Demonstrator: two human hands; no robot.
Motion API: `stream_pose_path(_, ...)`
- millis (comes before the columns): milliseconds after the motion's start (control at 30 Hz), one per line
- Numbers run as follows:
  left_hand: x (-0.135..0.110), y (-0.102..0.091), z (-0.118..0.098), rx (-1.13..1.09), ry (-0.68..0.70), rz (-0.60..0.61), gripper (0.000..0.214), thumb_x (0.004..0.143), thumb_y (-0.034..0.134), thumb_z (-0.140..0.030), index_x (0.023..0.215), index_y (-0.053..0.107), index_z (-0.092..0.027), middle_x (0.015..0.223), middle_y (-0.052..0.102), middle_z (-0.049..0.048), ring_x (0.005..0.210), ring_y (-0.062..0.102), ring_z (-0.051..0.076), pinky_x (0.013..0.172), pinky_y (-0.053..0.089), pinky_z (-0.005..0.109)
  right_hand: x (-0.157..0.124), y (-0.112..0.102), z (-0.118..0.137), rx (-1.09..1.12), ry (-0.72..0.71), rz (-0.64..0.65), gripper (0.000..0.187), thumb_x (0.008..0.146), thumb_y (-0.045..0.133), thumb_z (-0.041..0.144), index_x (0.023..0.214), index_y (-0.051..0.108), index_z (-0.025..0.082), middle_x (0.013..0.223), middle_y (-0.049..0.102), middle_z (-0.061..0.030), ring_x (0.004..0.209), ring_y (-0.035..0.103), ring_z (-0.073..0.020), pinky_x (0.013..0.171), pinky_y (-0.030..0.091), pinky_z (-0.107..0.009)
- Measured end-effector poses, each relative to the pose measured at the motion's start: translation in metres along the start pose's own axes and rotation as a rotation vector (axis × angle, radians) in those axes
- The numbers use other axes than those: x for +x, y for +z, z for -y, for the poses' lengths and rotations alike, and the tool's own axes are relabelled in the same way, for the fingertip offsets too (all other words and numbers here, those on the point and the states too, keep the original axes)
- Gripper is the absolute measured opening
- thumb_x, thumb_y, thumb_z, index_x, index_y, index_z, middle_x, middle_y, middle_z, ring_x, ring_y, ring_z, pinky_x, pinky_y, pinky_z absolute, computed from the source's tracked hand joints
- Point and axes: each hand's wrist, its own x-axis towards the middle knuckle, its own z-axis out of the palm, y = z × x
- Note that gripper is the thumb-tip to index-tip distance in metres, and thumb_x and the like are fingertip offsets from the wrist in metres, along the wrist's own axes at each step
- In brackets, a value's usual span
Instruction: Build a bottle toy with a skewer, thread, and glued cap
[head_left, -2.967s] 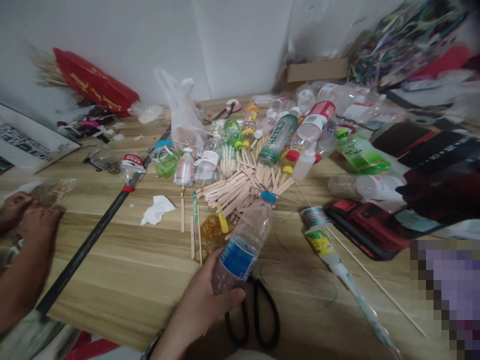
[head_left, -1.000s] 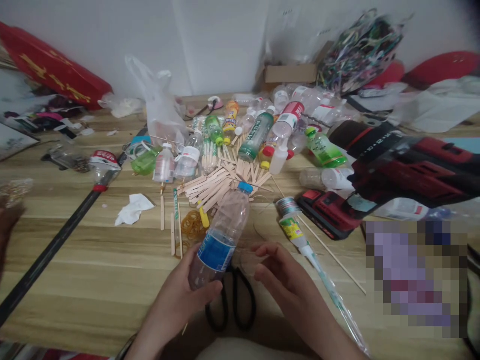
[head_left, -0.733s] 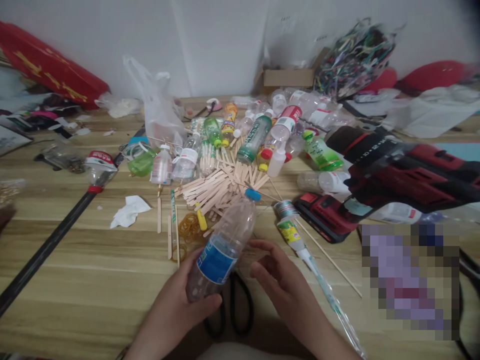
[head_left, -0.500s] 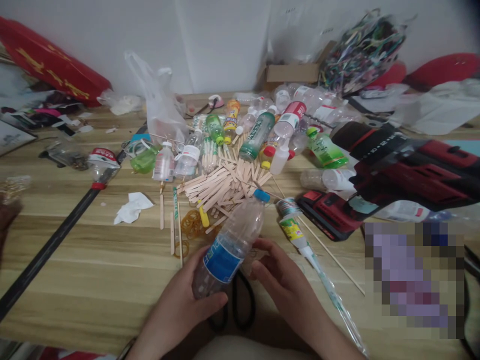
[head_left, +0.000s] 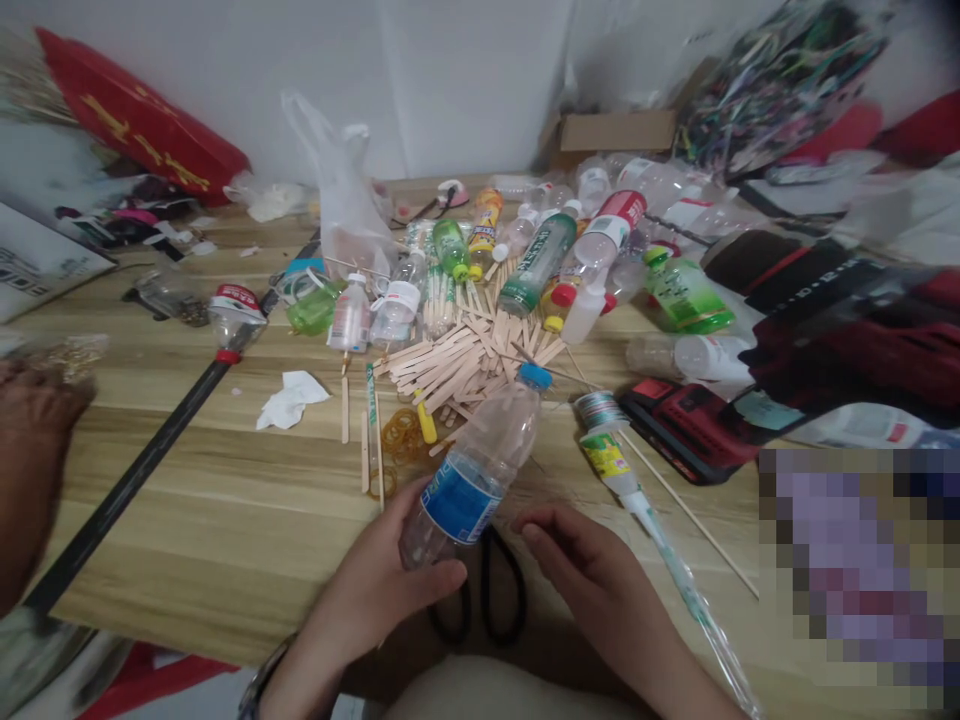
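My left hand [head_left: 390,580] is wrapped round the lower part of a clear plastic bottle [head_left: 491,430] with a blue label and blue cap. The bottle leans, its cap pointing away and to the right. Just right of the bottle and apart from it, my right hand [head_left: 592,570] is closed, its fingers curled and thumb near the fingertips; anything in it is too small to make out. Below the bottle lie the black handles of scissors [head_left: 504,590]. Beyond it are a heap of flat wooden sticks [head_left: 457,360], brown rubber bands [head_left: 405,436] and a yellow-handled tool [head_left: 425,418].
A red and black power drill [head_left: 810,340] stands at right, beside a bottle piece on a clear tube [head_left: 611,455]. Several plastic bottles [head_left: 540,265] crowd the back. On the left are a black pole [head_left: 142,480], a tissue [head_left: 291,400] and another person's hand [head_left: 34,430].
My right hand has drawn slightly away from the bottle, its fingers more curled. My left hand keeps its hold. The view has shifted left, showing more of the other person's hand.
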Motion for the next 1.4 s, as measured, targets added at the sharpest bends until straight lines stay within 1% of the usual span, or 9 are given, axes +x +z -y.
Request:
stream_pose_path(100, 0.0, -0.001, 0.002, -0.052, -0.009, 0.021, 0.067, 0.068, 0.082, -0.039, 0.126, 0.055, -0.021, 0.121, 0.07, 0.0102, 0.114, 0.064, 0.033, 0.099, 0.047, 0.043, -0.001, -0.001, -0.001, 0.001, -0.02, -0.02, 0.034, 0.089, 0.048, 0.046, 0.08, 0.068, 0.02, 0.071, 0.065, -0.0032, 0.066, 0.059, -0.0179, 0.058, 0.044, -0.028)
stream_pose_path(233, 0.0, -0.003, 0.004, -0.088, -0.014, 0.036, 0.066, 0.069, 0.082, -0.039, 0.127, 0.054, -0.023, 0.124, 0.069, 0.0095, 0.115, 0.064, 0.031, 0.099, 0.047, 0.043, -0.002, -0.002, -0.003, -0.014, -0.025, -0.037, 0.033, 0.089, 0.05, 0.046, 0.084, 0.07, 0.02, 0.074, 0.067, -0.0035, 0.068, 0.062, -0.018, 0.061, 0.048, -0.027)
stream_pose_path(400, 0.001, -0.002, 0.006, -0.1, -0.02, 0.028, 0.069, 0.067, 0.083, -0.039, 0.127, 0.053, -0.021, 0.122, 0.07, 0.0101, 0.113, 0.064, 0.031, 0.098, 0.047, 0.043, -0.003, -0.002, -0.003, -0.014, -0.029, -0.042, 0.034, 0.09, 0.05, 0.046, 0.084, 0.071, 0.021, 0.076, 0.07, -0.0039, 0.069, 0.063, -0.0181, 0.061, 0.049, -0.027)
stream_pose_path(700, 0.0, -0.001, 0.01, -0.126, -0.009, 0.009, 0.067, 0.066, 0.084, -0.04, 0.125, 0.056, -0.022, 0.119, 0.071, 0.0093, 0.112, 0.064, 0.033, 0.098, 0.048, 0.045, -0.006, -0.004, 0.004, -0.031, -0.039, -0.041, 0.031, 0.09, 0.05, 0.043, 0.08, 0.07, 0.022, 0.067, 0.065, -0.0012, 0.061, 0.058, -0.0167, 0.054, 0.044, -0.026)
stream_pose_path(867, -0.001, -0.001, 0.012, -0.163, 0.003, 0.005, 0.069, 0.066, 0.084, -0.041, 0.125, 0.055, -0.022, 0.119, 0.071, 0.0096, 0.113, 0.065, 0.033, 0.098, 0.048, 0.045, -0.005, -0.004, 0.004, -0.039, -0.041, -0.053, 0.032, 0.089, 0.051, 0.044, 0.08, 0.071, 0.022, 0.064, 0.062, -0.001, 0.058, 0.056, -0.0166, 0.051, 0.042, -0.026)
stream_pose_path(967, -0.002, 0.0, 0.01, -0.153, -0.009, 0.001, 0.07, 0.066, 0.084, -0.042, 0.126, 0.054, -0.021, 0.121, 0.07, 0.0108, 0.115, 0.063, 0.034, 0.1, 0.047, 0.047, -0.005, -0.003, 0.003, -0.039, -0.037, -0.063, 0.033, 0.089, 0.05, 0.045, 0.081, 0.071, 0.021, 0.064, 0.062, -0.0011, 0.057, 0.054, -0.016, 0.05, 0.041, -0.026)
stream_pose_path(1100, -0.003, 0.0, 0.006, -0.143, -0.005, 0.002, 0.072, 0.066, 0.083, -0.041, 0.128, 0.051, -0.019, 0.126, 0.068, 0.0131, 0.119, 0.061, 0.035, 0.102, 0.045, 0.047, -0.006, -0.003, 0.004, -0.024, -0.033, -0.06, 0.033, 0.089, 0.05, 0.045, 0.079, 0.071, 0.021, 0.066, 0.064, -0.0016, 0.059, 0.057, -0.0161, 0.051, 0.043, -0.025)
stream_pose_path(1233, -0.003, 0.0, 0.007, -0.106, 0.005, 0.002, 0.07, 0.068, 0.082, -0.041, 0.128, 0.053, -0.021, 0.126, 0.068, 0.0121, 0.118, 0.061, 0.035, 0.103, 0.044, 0.048, -0.006, -0.004, 0.005, -0.035, -0.039, -0.048, 0.034, 0.088, 0.05, 0.046, 0.079, 0.071, 0.02, 0.068, 0.067, -0.0035, 0.062, 0.06, -0.0174, 0.056, 0.047, -0.027)
stream_pose_path(1400, -0.003, -0.001, 0.009, -0.087, -0.01, 0.003, 0.072, 0.068, 0.082, -0.043, 0.13, 0.053, -0.022, 0.127, 0.067, 0.0123, 0.119, 0.061, 0.035, 0.1, 0.045, 0.047, -0.006, -0.004, 0.006, -0.034, -0.056, -0.057, 0.032, 0.089, 0.05, 0.044, 0.079, 0.07, 0.021, 0.066, 0.065, -0.0024, 0.06, 0.058, -0.0169, 0.054, 0.046, -0.026)
